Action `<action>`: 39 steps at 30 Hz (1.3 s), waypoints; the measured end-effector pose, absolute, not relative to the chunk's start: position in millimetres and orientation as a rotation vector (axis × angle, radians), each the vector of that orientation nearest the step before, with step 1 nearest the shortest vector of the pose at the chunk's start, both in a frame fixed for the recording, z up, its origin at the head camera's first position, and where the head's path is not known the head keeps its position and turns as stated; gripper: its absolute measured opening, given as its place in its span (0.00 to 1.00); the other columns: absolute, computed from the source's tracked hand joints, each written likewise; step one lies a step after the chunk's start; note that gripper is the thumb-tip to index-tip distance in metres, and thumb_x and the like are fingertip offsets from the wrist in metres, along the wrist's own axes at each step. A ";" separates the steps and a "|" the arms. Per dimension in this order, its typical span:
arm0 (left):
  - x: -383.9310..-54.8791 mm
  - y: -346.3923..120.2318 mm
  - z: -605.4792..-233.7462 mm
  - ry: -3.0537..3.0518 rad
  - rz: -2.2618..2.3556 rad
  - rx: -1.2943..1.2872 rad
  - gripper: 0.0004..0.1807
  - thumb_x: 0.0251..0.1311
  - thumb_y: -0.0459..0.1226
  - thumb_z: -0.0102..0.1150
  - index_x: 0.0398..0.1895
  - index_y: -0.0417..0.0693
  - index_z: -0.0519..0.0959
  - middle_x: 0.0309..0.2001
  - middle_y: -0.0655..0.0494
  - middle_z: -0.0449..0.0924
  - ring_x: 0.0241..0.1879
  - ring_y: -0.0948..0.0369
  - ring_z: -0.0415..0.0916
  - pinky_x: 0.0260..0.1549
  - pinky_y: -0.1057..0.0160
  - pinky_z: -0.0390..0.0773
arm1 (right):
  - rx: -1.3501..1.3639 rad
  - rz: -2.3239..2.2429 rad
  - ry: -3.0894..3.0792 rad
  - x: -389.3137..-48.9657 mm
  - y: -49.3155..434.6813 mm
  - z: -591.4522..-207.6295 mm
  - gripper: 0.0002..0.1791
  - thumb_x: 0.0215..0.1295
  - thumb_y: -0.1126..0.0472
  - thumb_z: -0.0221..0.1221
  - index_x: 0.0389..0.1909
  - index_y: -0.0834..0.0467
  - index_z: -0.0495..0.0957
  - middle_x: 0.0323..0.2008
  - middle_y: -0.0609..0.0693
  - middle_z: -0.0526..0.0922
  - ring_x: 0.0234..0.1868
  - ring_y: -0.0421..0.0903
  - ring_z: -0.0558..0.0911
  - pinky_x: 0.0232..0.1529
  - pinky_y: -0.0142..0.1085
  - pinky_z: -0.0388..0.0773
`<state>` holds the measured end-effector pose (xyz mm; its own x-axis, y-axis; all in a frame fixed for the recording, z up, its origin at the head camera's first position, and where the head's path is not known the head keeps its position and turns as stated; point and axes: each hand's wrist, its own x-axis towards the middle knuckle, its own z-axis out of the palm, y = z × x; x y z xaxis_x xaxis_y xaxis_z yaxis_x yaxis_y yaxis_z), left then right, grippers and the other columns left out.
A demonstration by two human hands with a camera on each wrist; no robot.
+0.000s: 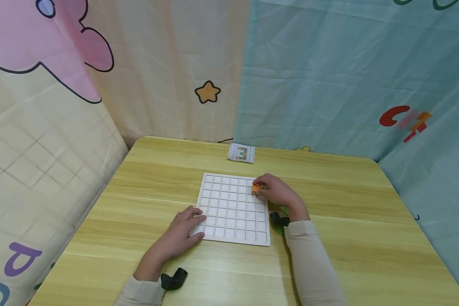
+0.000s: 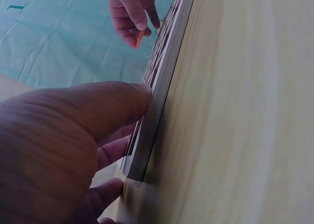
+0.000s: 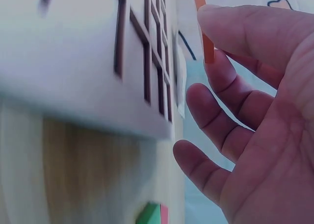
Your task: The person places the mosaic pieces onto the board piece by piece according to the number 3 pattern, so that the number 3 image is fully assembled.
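A white grid board (image 1: 229, 212) with raised lines lies flat on the wooden table. Over its far right corner, my right hand (image 1: 277, 190) pinches a thin orange square tile (image 1: 255, 188) between thumb and index finger. In the right wrist view the tile (image 3: 206, 33) is seen edge-on, raised off the board, with the other fingers loosely bent. My left hand (image 1: 181, 231) rests at the board's near left edge. Its fingers reach onto the grid, and the thumb (image 2: 122, 101) lies on the board's rim in the left wrist view.
Beyond the board lies a small card (image 1: 241, 153) printed with a coloured grid pattern. Green and pink pieces (image 3: 152, 213) sit on the table right of the board, partly hidden by the right arm. Printed curtains (image 1: 313, 76) hang behind the table.
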<state>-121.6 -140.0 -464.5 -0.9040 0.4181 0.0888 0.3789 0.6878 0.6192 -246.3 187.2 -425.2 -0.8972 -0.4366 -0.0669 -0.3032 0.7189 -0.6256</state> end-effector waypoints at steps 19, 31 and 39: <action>-119.7 -140.0 -465.5 2.844 1.060 0.702 0.23 0.62 0.35 0.66 0.60 0.37 0.78 0.62 0.46 0.70 0.72 0.38 0.52 0.69 0.35 0.47 | -0.691 -1.033 2.629 -259.3 136.1 -433.3 0.15 0.65 0.67 0.60 0.52 0.60 0.80 0.51 0.53 0.77 0.52 0.51 0.76 0.57 0.47 0.73; -119.8 -140.6 -464.4 2.847 1.063 0.687 0.23 0.62 0.36 0.66 0.60 0.39 0.78 0.62 0.47 0.70 0.72 0.39 0.53 0.68 0.35 0.48 | -0.715 -1.056 2.664 -267.2 105.7 -436.2 0.15 0.64 0.67 0.62 0.51 0.58 0.81 0.46 0.50 0.78 0.49 0.48 0.77 0.54 0.44 0.75; -118.5 -141.0 -464.6 2.846 1.075 0.687 0.23 0.61 0.35 0.66 0.59 0.38 0.78 0.62 0.47 0.71 0.72 0.39 0.53 0.68 0.33 0.48 | -0.717 -1.014 2.695 -272.3 96.0 -445.1 0.13 0.64 0.68 0.61 0.48 0.58 0.82 0.42 0.49 0.79 0.41 0.46 0.74 0.48 0.41 0.73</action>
<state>-118.5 -141.0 -464.6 -0.9028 0.4096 0.1310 0.3939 0.6653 0.6342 -272.3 96.0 -445.1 -0.8690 -0.4948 0.0058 -0.3759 0.6525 -0.6579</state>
